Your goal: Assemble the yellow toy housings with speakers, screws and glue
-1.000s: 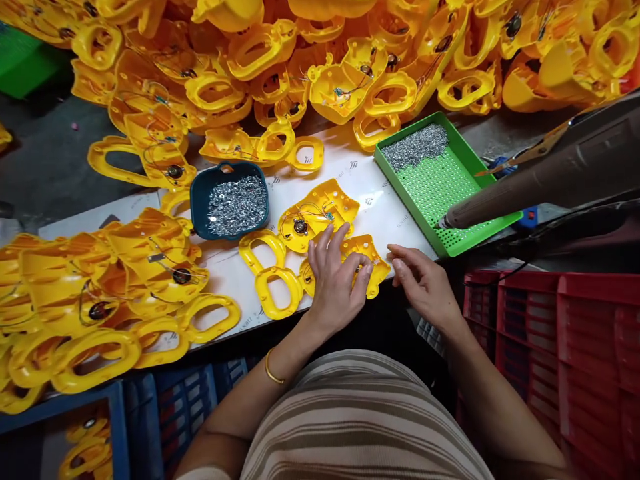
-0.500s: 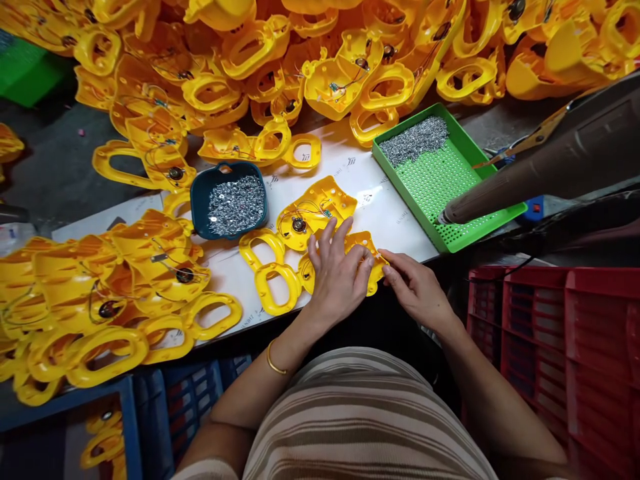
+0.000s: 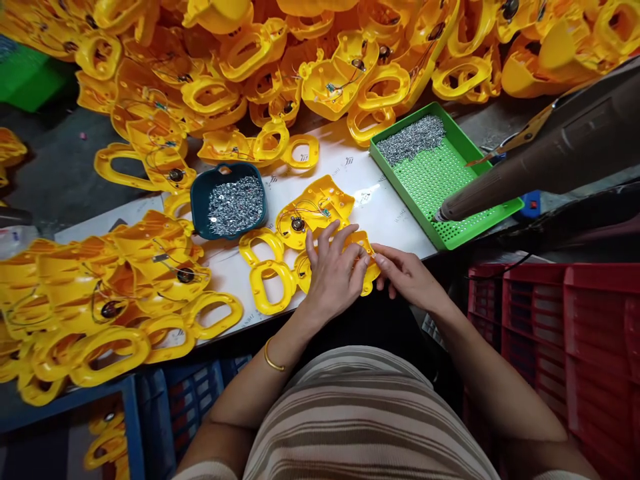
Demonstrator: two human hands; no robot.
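A yellow plastic shell half with a loop handle (image 3: 273, 287) lies at the table's front edge, partly covered by my hands. My left hand (image 3: 335, 270) rests over it, thumb and index finger pinched near its right end, the other fingers stretched out. What that pinch holds is hidden. My right hand (image 3: 407, 275) meets the shell's right corner, its thumb and index finger closed on something too small to make out. Just behind lies a second yellow shell half (image 3: 317, 203), open side up, with a round black part and thin wires inside.
A dark teal bin (image 3: 195, 207) of small metal parts stands at left, beside stacked yellow shells (image 3: 75, 280). A green perforated tray (image 3: 457, 180) holds screws; a brown cylindrical tool (image 3: 520, 167) reaches over it. More shells pile up behind. Red crates (image 3: 600, 333) stand at right.
My right hand and the front shell's right end have shifted slightly left, closer to my left hand. The right hand's fingers have curled further. My left hand keeps its pinch.
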